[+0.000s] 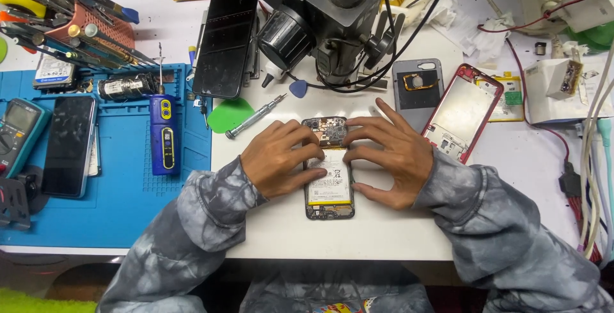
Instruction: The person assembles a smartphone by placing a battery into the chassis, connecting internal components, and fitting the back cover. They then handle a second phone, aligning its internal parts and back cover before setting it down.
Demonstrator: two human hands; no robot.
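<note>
White flat tabletop [384,236] fills the view, bright and evenly lit from above. On the left lies a blue rubber work mat [121,204], its near edge close to the table's near edge. Far centre, a black metal microscope stand [332,25] rises over the table, black cables [409,38] trailing to its right. Far left, a salmon-pink plastic tool rack [96,28] bristles with tools. Down at the near left corner, dark floor with a strip of bright green [38,301] showing.

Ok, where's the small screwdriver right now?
In the head view, the small screwdriver lies on the white table, left of the opened phone, beside the green pick.
</note>
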